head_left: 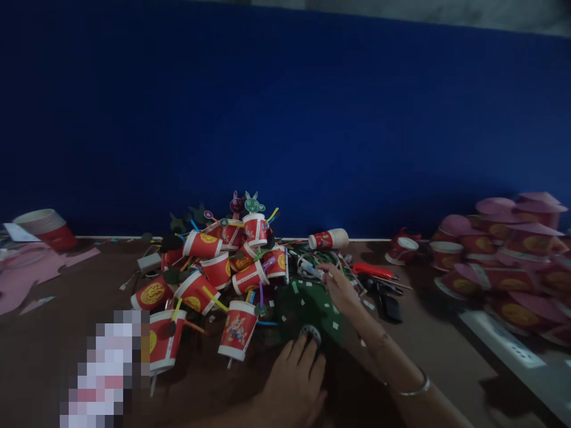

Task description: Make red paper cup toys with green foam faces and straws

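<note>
My left hand (297,371) lies low over the brown table, fingers slightly apart, its fingertips touching a small round pale piece (311,333) on a dark green sheet (289,309). Further up and to the right, my right hand (341,291) has thumb and index finger closed at the end of a slim pale-blue and white object (312,270); what it is stays unclear. Small pale scraps dot the green sheet. Left of the hands lies a heap of red paper cups with white rims, among them a tilted cup (238,330) with bent coloured strips beside it.
Red cups with pink paper tops (526,276) are piled at the right, near a white power strip (504,339). Red-handled (375,271) and black tools (390,303) lie right of my right hand. Stacked cups (62,232) and pink paper (27,270) are far left. A blue partition (285,119) stands behind.
</note>
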Demonstrator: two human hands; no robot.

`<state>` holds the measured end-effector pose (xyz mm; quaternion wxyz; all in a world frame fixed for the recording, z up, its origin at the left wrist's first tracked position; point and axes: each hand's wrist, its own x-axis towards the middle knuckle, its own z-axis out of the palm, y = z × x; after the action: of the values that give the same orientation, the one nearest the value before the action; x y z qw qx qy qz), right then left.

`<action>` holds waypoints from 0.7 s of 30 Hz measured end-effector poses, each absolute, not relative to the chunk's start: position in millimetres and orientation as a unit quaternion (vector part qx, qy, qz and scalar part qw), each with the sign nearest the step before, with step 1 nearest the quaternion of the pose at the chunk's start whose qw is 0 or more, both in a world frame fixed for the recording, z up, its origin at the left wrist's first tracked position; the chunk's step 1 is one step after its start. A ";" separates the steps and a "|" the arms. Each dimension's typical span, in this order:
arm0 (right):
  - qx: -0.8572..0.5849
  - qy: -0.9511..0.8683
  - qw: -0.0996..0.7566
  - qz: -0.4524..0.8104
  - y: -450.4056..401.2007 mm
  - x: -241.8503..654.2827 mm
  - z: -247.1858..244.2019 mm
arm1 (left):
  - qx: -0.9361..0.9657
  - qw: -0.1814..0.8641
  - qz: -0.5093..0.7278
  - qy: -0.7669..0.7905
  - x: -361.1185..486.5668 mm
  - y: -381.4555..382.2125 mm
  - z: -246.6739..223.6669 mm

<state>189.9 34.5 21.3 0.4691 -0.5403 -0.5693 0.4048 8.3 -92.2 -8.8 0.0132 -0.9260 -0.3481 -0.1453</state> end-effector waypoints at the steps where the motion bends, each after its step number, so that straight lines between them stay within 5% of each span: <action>1: -0.533 -0.521 0.486 0.455 34.1 190.7 21.5 | -0.927 0.015 -0.144 -0.346 8.7 -93.0 -8.5; 9: -0.401 -0.399 0.471 0.677 1.3 186.0 30.3 | -0.920 -0.035 -0.059 -0.385 17.8 -103.5 -9.7; 21: -0.443 -0.626 0.351 0.537 -15.8 172.4 3.6 | -0.909 -0.070 0.012 -0.411 19.9 -102.5 -6.2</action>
<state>172.4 -15.8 3.6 0.3511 -0.4433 -0.6257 0.5374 19.9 -102.5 -6.2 -0.0696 -0.9087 -0.4114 0.0116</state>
